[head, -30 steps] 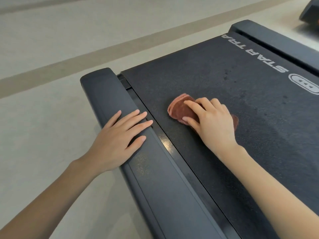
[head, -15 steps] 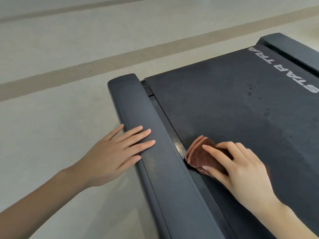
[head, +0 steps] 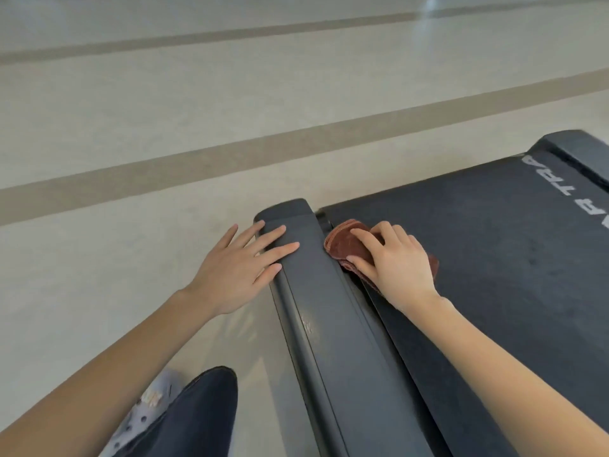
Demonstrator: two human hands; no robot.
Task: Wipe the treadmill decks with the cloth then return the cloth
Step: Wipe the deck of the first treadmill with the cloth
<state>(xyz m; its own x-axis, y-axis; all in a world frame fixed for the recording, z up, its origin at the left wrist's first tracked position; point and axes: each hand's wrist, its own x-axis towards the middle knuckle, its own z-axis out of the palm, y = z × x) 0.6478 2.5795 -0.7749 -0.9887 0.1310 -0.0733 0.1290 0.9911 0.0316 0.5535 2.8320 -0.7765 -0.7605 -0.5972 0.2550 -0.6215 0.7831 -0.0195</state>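
Note:
A folded reddish-brown cloth lies at the rear left corner of the black treadmill belt, against the gap beside the side rail. My right hand presses flat on top of the cloth and covers most of it. My left hand rests palm down, fingers spread, on the outer edge of the dark grey left side rail and holds nothing. White lettering runs along the belt at the right.
Pale floor with brown stripes stretches beyond and left of the treadmill. The right side rail shows at the far right edge. My knee in dark trousers and a light shoe are at the bottom left.
My right hand slid the cloth from the middle of the belt to its left edge, then up toward the rear corner. My left hand stayed on the rail. The view tilted down.

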